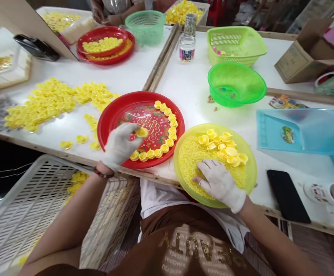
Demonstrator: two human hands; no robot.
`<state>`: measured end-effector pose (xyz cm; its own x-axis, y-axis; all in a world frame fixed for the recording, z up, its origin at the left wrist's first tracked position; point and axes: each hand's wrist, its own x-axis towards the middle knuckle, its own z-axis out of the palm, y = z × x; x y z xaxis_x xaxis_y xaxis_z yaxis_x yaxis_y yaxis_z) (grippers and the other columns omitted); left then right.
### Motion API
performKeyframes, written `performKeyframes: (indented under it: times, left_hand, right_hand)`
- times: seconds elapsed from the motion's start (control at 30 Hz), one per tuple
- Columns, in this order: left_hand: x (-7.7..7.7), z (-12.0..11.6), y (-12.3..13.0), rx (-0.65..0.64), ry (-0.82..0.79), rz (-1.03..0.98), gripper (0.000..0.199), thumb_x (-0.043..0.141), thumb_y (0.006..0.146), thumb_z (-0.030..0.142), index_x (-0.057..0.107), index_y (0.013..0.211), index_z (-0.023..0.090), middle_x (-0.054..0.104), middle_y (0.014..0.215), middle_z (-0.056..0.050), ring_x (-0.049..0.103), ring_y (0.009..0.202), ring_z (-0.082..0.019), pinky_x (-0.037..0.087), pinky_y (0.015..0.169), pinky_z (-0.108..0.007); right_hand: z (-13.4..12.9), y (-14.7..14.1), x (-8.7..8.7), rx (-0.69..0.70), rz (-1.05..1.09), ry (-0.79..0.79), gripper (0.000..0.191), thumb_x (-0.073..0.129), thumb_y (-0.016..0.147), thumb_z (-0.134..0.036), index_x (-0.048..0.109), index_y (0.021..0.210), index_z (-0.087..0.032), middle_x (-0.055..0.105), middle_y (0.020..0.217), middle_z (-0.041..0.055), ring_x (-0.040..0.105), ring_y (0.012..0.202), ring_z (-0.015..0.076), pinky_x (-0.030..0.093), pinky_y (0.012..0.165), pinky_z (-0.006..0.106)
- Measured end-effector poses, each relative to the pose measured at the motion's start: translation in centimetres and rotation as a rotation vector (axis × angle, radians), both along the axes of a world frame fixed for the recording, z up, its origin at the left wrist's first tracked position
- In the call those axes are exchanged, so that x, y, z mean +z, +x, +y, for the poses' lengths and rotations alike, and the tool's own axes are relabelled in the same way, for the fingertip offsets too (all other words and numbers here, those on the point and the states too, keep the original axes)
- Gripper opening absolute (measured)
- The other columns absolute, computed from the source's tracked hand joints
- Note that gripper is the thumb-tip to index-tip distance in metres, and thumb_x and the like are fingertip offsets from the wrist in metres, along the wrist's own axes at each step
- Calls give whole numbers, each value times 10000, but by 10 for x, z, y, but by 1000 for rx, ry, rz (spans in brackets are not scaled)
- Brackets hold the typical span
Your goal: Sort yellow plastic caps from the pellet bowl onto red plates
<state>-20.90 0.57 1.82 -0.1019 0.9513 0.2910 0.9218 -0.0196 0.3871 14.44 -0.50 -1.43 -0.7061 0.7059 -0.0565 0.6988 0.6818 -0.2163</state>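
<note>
White gloves (pixel 116 149), two, one per hand. Left hand (pixel 122 145) pinches one yellow cup (pixel 142 132) over the red tray (pixel 106 119), fingertips only, likely because the cup is small. Right hand (pixel 220 183) lies back-up on yellow beads (pixel 188 165) in one yellow basin (pixel 252 174), fingers close together; can't tell from here whether it grips any. Row of cups (pixel 157 153) curves along the tray's inner edge, I count about thirteen, probably single file to avoid overlap. Loose cups (pixel 226 147) in the basin: a dozen or more, overlapping, likely there for easy reach. Yellow pile (pixel 46 101) left of the tray, uncountable. One phone (pixel 288 195) right of the basin.
</note>
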Motion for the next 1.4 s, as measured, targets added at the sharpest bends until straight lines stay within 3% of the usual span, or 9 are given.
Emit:
performKeyframes:
  times: [0.2,0.43,0.57,0.7,0.77,0.9,1.0,1.2,1.4]
  left_hand:
    - [-8,15,-107,307,-321,289,394,702,729,352,708,1055,132,676,838,-45,581,901,-239,411,974,-480]
    - [-7,26,-129,261,-579,369,333,649,666,407,717,910,191,576,630,0,611,911,-283,335,1013,-563]
    - [7,38,-84,187,-475,444,270,608,721,453,654,741,188,507,599,0,624,838,-314,388,916,-660]
    - [16,44,29,-148,-115,297,231,528,856,333,660,995,206,675,948,-65,643,877,-273,505,829,-428]
    - [10,50,93,-379,-79,153,248,520,897,281,644,1098,209,687,1102,-83,644,970,-241,496,853,-355]
    - [-11,66,179,-514,-120,222,348,622,857,295,607,1175,154,675,1110,-143,628,1020,-306,447,910,-443]
    - [-16,69,194,-526,-179,257,261,568,882,253,631,1109,141,681,1023,-138,639,960,-310,431,866,-452]
    - [-9,42,179,-685,-282,274,138,612,837,271,678,941,207,672,921,-80,646,860,-269,432,794,-402]
    - [-22,15,175,-585,-223,113,439,687,839,359,561,1205,151,691,1101,-117,653,991,-293,462,842,-420]
  right_hand:
    - [-5,-3,2,32,-55,-9,320,490,1004,-465,634,1036,-182,642,1017,99,547,950,273,353,833,407]
    - [-14,-2,7,-10,-37,-3,338,531,981,-493,629,1038,-175,645,1031,109,549,941,268,372,811,401]
    - [-11,-6,0,26,-47,-34,300,520,1002,-435,632,991,-157,653,964,107,563,828,229,380,711,359]
    - [0,-2,-7,-92,248,-233,284,484,1025,-379,600,850,-186,619,811,31,532,719,162,365,653,304]
    - [6,1,-8,-229,525,-384,310,484,1017,-407,563,800,-200,561,735,-10,500,675,138,372,642,286]
    - [15,8,-7,-496,988,-662,344,528,975,-495,509,767,-222,458,642,-46,417,565,115,354,555,272]
    - [17,12,-8,-600,1234,-801,359,576,938,-517,479,751,-227,439,621,-56,366,502,96,297,485,260]
    - [25,10,2,-737,1517,-923,428,641,871,-584,444,747,-224,428,648,-57,346,498,77,256,457,233]
    - [42,-14,17,-800,1609,-909,494,637,823,-673,405,767,-241,427,676,-55,347,492,80,273,445,234]
